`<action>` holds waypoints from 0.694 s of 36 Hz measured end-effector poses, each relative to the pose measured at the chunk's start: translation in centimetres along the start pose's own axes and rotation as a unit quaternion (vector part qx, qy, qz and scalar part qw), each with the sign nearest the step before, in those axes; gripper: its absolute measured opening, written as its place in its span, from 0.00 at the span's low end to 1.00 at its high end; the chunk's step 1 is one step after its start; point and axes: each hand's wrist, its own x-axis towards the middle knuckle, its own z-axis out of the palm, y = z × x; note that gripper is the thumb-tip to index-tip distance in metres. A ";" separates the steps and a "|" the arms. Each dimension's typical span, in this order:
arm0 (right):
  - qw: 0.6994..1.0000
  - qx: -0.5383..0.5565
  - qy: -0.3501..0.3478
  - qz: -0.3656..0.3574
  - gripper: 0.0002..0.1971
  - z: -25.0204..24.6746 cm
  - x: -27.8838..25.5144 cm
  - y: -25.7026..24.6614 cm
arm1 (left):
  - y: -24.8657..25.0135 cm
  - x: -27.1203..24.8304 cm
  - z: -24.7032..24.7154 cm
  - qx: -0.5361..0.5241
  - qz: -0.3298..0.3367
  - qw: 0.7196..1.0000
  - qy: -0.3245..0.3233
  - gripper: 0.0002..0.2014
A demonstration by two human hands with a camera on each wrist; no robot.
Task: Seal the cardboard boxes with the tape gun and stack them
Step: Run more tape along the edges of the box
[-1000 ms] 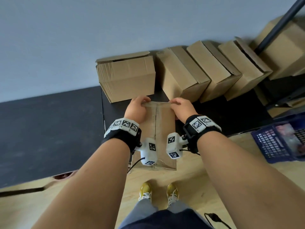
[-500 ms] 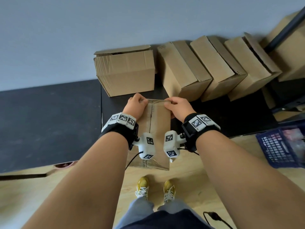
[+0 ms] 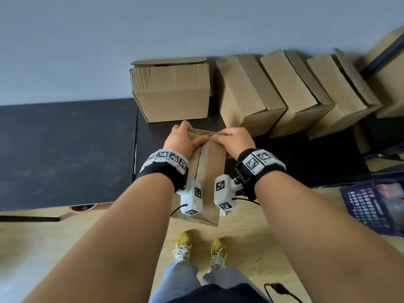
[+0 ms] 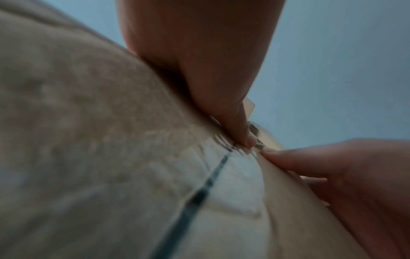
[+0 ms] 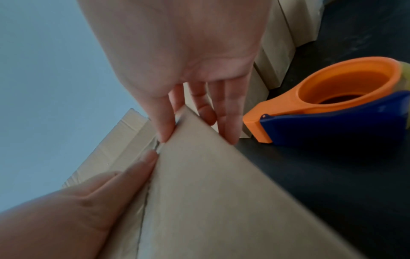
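At the centre of the head view a cardboard box (image 3: 207,171) is held by its far edge above the near edge of the black tabletop (image 3: 65,149). The left hand (image 3: 182,138) is clamped on that edge from the left, thumb on the top face beside the centre seam, and the right hand (image 3: 235,139) is clamped on it from the right, thumb tips almost meeting. Clear tape is seen along the seam. An orange and blue tape gun (image 5: 332,103) lies on the tabletop at the right of the right wrist view. More boxes (image 3: 273,95) are lined up against the wall in the upper half of the frame.
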 end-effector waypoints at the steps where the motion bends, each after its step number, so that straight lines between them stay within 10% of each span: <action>1: 1.000 -0.006 0.001 0.000 0.07 0.0 0.1 0.0 | 0.2 0.0 0.0 0.012 -0.007 1.000 -0.002 0.30; 10: 0.997 -0.002 0.045 0.069 0.12 -0.2 -0.5 -0.2 | 0.0 -0.5 -1.7 0.027 -0.057 0.998 -0.031 0.42; 17: 0.993 -0.015 0.057 0.103 0.22 0.5 -1.4 -0.6 | -2.6 -3.4 -4.8 0.100 -0.091 0.979 0.152 0.26; 25: 0.986 -0.106 0.065 0.115 0.25 1.3 -2.4 -1.1 | -4.1 -7.3 -3.5 -0.077 -0.325 0.933 0.136 0.34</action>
